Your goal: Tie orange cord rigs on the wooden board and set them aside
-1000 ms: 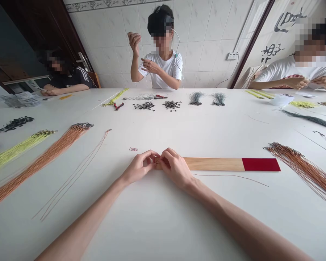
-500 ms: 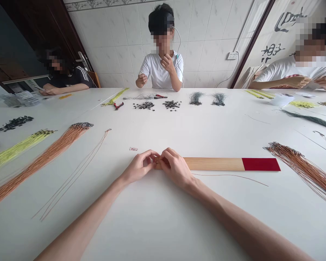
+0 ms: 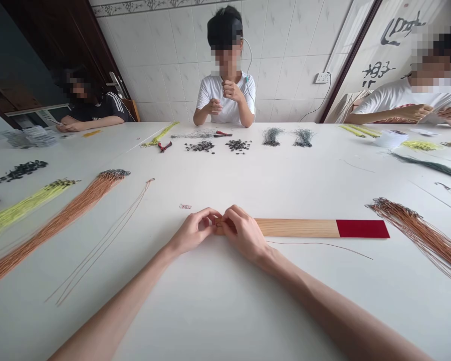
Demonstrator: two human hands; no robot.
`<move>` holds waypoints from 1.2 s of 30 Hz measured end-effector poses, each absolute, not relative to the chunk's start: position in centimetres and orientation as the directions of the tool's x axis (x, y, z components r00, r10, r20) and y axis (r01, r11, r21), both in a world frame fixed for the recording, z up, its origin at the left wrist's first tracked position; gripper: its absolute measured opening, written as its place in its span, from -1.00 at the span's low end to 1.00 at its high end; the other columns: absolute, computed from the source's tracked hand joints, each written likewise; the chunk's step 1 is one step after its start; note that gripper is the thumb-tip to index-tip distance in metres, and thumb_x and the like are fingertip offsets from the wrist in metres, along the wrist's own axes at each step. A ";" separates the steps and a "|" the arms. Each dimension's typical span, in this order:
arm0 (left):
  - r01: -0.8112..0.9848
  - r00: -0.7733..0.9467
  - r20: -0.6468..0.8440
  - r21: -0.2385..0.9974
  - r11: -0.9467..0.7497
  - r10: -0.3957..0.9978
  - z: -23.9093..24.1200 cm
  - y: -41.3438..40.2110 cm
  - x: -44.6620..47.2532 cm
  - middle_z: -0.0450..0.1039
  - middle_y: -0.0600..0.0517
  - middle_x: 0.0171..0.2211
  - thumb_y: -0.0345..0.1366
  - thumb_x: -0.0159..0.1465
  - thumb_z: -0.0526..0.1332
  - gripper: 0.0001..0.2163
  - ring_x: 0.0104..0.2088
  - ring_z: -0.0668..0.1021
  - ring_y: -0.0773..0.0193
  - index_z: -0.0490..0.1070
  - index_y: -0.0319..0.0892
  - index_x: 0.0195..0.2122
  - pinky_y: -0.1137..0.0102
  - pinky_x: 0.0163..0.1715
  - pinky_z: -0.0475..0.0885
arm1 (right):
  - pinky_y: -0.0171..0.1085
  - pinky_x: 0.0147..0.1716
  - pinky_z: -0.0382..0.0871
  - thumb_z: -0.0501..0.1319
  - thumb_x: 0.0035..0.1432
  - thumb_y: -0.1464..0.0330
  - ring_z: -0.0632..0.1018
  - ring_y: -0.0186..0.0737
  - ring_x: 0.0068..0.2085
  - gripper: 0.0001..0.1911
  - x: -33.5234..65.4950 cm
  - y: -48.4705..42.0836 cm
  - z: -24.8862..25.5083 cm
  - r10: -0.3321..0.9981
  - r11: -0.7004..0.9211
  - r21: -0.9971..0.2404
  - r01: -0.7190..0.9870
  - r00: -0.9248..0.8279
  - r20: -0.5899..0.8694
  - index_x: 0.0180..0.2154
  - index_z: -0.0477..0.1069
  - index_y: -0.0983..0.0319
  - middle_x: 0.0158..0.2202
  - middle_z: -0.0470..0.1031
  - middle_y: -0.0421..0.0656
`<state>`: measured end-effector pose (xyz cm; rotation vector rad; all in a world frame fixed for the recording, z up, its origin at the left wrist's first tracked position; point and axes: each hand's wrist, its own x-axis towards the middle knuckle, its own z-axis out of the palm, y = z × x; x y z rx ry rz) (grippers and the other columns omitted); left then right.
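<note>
My left hand [image 3: 193,231] and my right hand [image 3: 242,233] meet fingertip to fingertip at the left end of a long wooden strip [image 3: 296,227] with a red end [image 3: 363,228], lying flat on the white table [image 3: 225,301]. Both hands are pinched together there on something too small to make out. A thin copper-coloured wire [image 3: 323,244] runs from under my right hand out to the right, just in front of the strip. A tiny pink item [image 3: 185,206] lies just beyond my left hand.
Copper wire bundles lie at the left [image 3: 56,220] and right [image 3: 424,235], with yellow-green wires [image 3: 22,208] further left and loose thin wires [image 3: 105,240]. Across the table a person [image 3: 225,75] works behind pliers [image 3: 221,134] and dark small parts [image 3: 237,145]. Two more people sit at far left and right.
My hands have stayed pinched at the strip's left end. The person opposite lowered a raised hand and now holds both hands near the chest.
</note>
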<state>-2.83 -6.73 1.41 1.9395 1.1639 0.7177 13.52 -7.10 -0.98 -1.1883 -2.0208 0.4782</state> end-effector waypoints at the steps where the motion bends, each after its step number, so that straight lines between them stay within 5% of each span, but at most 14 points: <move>1: 0.479 0.430 0.083 0.823 -0.305 0.899 1.4 -6.7 -2.8 0.41 0.06 -0.31 -0.41 0.16 0.06 -0.81 -0.35 0.39 0.32 0.37 -0.12 -0.22 0.43 -0.29 0.32 | -0.39 -0.49 0.14 -0.01 0.06 0.54 0.27 -0.41 -0.48 -0.85 13.5 -7.1 -1.0 0.862 0.504 -0.630 0.591 -0.305 0.404 -0.50 0.15 0.22 -0.42 0.27 -0.22; 36: 0.479 0.419 0.085 0.825 -0.300 0.904 1.3 -6.7 -2.9 0.41 0.08 -0.34 -0.42 0.16 0.06 -0.81 -0.37 0.38 0.33 0.37 -0.13 -0.23 0.42 -0.30 0.30 | -0.39 -0.47 0.14 0.02 0.04 0.54 0.26 -0.43 -0.49 -0.84 13.7 -7.4 -0.5 0.887 0.460 -0.627 0.629 -0.295 0.355 -0.53 0.17 0.23 -0.42 0.30 -0.23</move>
